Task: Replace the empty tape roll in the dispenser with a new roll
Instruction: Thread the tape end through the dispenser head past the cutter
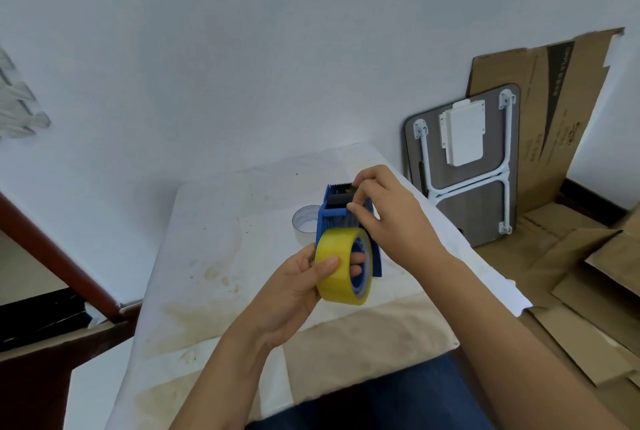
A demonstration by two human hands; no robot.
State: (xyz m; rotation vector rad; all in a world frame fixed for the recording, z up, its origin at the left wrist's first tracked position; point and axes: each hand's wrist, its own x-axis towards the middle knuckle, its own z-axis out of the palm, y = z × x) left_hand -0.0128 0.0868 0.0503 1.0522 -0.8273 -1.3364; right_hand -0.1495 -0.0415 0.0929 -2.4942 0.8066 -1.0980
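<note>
Nearest, the left hand (294, 286) grips the new roll (341, 265), thumb pressed on its outer face and fingers through the core. That roll is full, glossy yellow, and sits on the blue dispenser (341, 213), held above the table (221, 256). Behind it lies the spent, clear empty roll (304, 222). Further right, the right hand (388, 211) pinches near the toothed cutter. Best to keep the roll steady and draw the tape end straight over the blade.
</note>
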